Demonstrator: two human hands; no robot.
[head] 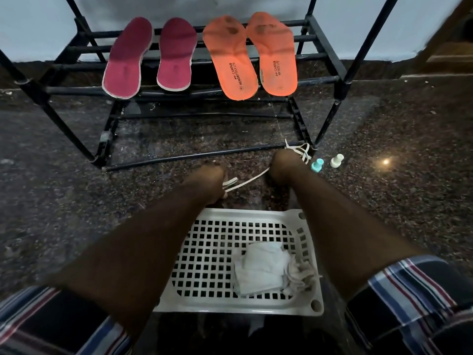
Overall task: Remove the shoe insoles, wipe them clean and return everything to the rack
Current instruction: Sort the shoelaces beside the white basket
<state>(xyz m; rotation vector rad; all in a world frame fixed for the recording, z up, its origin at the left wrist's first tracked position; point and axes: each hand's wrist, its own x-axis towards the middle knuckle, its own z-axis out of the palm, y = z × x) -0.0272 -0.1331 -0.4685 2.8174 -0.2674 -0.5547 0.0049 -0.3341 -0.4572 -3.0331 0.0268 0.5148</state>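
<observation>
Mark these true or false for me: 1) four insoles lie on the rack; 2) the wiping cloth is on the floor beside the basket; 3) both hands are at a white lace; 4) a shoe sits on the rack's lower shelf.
1) True: two maroon insoles and two orange insoles lie on the rack.
2) False: the cloth lies inside the white basket.
3) True: the left hand and right hand are at the white lace, fingers hidden.
4) False: no shoe shows there; only floor is seen through the bars.
</observation>
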